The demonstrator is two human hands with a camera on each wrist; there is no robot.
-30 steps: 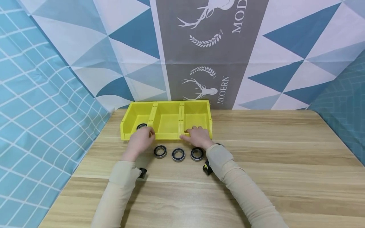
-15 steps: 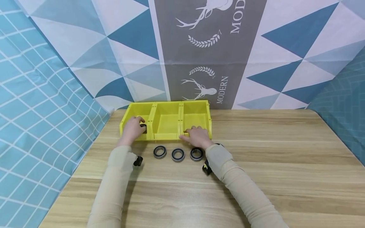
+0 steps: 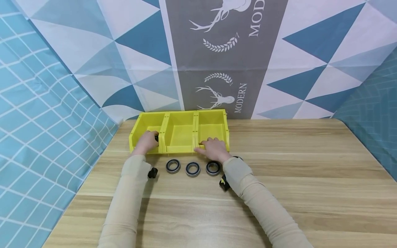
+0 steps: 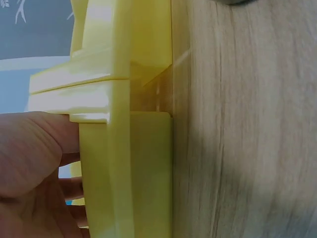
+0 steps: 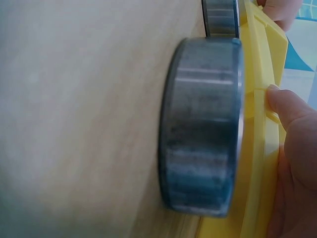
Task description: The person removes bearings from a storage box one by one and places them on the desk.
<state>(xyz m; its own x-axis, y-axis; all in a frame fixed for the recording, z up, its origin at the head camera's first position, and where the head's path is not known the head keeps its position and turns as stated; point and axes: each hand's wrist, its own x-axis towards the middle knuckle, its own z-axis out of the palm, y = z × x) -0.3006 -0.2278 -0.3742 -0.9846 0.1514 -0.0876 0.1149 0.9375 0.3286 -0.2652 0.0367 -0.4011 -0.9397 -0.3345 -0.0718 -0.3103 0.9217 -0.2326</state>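
My left hand (image 3: 145,142) reaches into the left compartment of a yellow three-part storage bin (image 3: 179,148). Its fingers pinch a dark bearing (image 3: 156,138), mostly covered by the hand. In the left wrist view the thumb lies against the bin's inner wall (image 4: 104,99), and the bearing is hidden there. My right hand (image 3: 214,149) grips the front lip of the right compartment, thumb near the divider and fingers over the edge. In front of the bin lie three ball bearings, a left one (image 3: 168,167), a middle one (image 3: 187,170) and a right one (image 3: 207,169).
The bin stands at the back of a wooden table (image 3: 192,220), close to a patterned backdrop (image 3: 204,65). A blue gridded cloth (image 3: 46,120) borders the left side. The right bearing (image 5: 200,129) sits close to my right wrist.
My left hand has moved from the front lip into the left compartment and taken hold of the bearing there, then lowered slightly. My right hand and the three bearings on the table stay put.
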